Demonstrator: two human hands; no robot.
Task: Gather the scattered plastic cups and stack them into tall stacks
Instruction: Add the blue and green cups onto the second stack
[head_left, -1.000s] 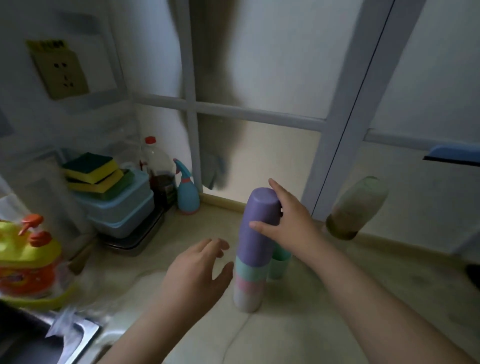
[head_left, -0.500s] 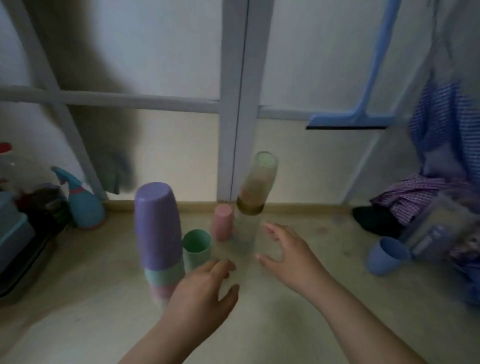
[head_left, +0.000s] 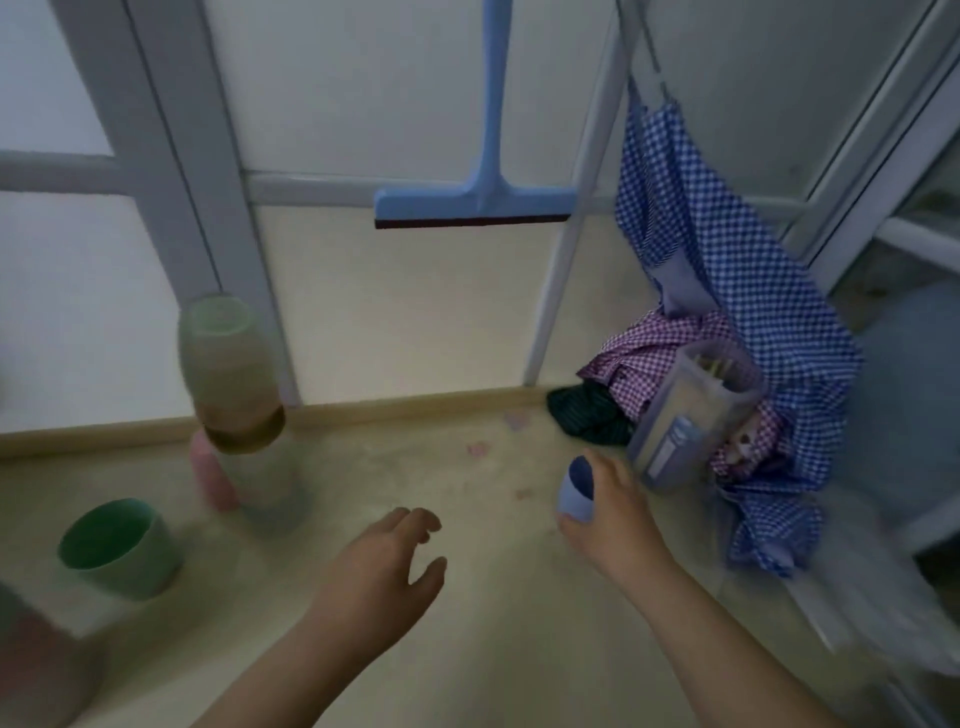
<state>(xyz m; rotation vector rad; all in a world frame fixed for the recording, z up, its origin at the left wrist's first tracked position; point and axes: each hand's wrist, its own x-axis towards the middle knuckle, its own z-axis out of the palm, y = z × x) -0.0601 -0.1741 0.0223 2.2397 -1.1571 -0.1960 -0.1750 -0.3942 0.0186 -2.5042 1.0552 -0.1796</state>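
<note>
Fingers (head_left: 618, 483) of my right hand (head_left: 615, 525) wrap a small periwinkle-blue plastic cup (head_left: 575, 491), thumb on its near side; the grip is closed on it. The cup tilts, its long axis leaning away from me, its open mouth pointing up and toward the wall. I cannot tell whether its base touches the beige surface (head_left: 493, 649).

My left hand (head_left: 387, 577) hovers to the left of that grip and nearer to me, palm down, fingers loosely spread, holding nothing.

Well to the left of both hands stands a tall blurred stack of upturned plastic cups (head_left: 234, 384), pale green at the top with a brownish band below it, its long axis close to vertical and leaning slightly. A pink plastic cup (head_left: 210, 478) stands mouth down just beside the stack's lower left. Further left and nearer to me, a mint-green plastic cup (head_left: 117, 545) sits upright, mouth up.

Just right of the right-hand grip lies a clear plastic box (head_left: 685, 415) against a heap of blue and purple checked cloth (head_left: 727, 291). Above the hands, on the wall, hangs a light blue squeegee (head_left: 475, 200).
</note>
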